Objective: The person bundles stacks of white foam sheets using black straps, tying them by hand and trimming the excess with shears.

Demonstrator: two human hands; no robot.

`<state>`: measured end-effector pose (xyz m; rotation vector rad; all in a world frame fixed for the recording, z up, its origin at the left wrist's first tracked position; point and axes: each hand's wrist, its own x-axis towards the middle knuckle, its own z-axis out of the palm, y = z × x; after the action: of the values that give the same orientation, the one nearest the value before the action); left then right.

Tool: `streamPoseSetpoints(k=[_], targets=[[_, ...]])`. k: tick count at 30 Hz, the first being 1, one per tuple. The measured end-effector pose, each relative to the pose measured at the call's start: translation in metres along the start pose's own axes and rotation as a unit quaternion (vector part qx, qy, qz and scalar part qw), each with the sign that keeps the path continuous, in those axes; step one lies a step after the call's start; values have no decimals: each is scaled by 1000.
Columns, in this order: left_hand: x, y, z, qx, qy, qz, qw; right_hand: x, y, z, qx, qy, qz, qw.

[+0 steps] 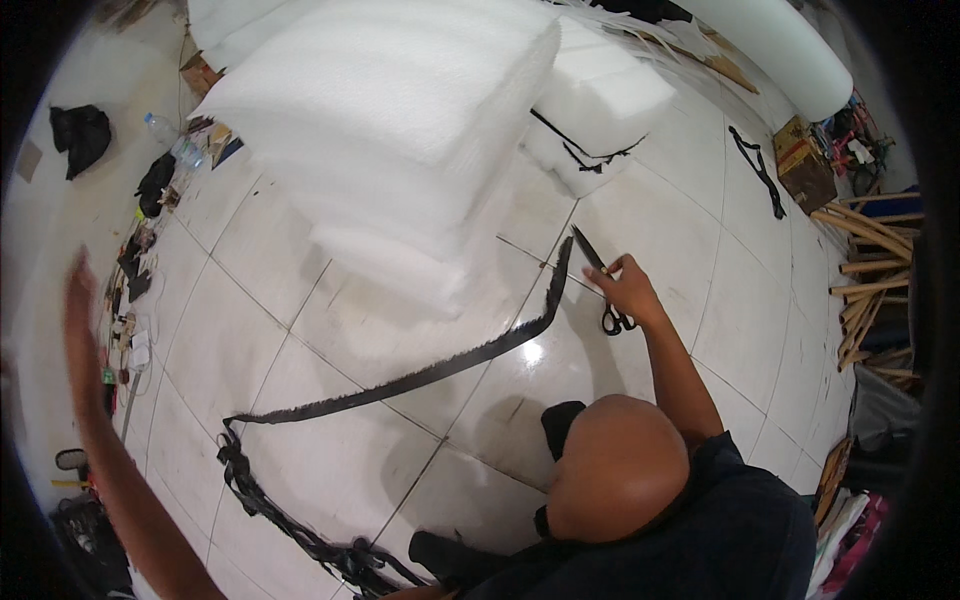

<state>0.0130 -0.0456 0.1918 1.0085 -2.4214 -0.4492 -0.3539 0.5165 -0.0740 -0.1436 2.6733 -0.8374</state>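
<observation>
My right hand (627, 287) is closed around the middle of a pair of black-handled scissors (616, 321). Their dark blades point away over the floor. Beside the blade tips ends a long black strip with a frayed edge (425, 376). It runs across the tiles to the left, then joins a tangle of black strips (330, 552) near my legs. My left arm stretches out at the far left, and my left hand (80, 290) is raised and blurred, its fingers too smeared to read. A large stack of white foam sheeting (370, 100) fills the far middle.
A smaller white foam bundle (605, 95) with black strips around it stands behind. At right are a brown box (803, 165), cardboard tubes (875, 260) and a loose black strip (757, 172). Bottles and clutter line the left wall. My bare knee (620, 470) is in front.
</observation>
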Motion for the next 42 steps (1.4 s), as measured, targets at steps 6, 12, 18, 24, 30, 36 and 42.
streamPoseSetpoints(k=[6, 12, 18, 24, 30, 36, 42], targets=[[120, 234, 33, 51, 46, 422, 904, 31, -60, 91, 468, -277, 132, 829], [93, 305, 145, 148, -145, 289, 935, 51, -88, 150, 571, -326, 240, 714], [75, 285, 172, -11, -196, 187, 963, 51, -93, 173, 593, -294, 226, 715], [79, 266, 174, -100, -217, 147, 960, 45, -107, 178, 660, -283, 182, 672], [82, 246, 148, -158, -231, 90, 956, 31, -130, 162, 707, -375, 110, 590], [35, 208, 94, -125, -202, 37, 971, 33, -148, 137, 748, -338, -4, 571], [-21, 113, 94, -169, -180, -84, 965, 66, -141, 102, 690, -113, -141, 701]])
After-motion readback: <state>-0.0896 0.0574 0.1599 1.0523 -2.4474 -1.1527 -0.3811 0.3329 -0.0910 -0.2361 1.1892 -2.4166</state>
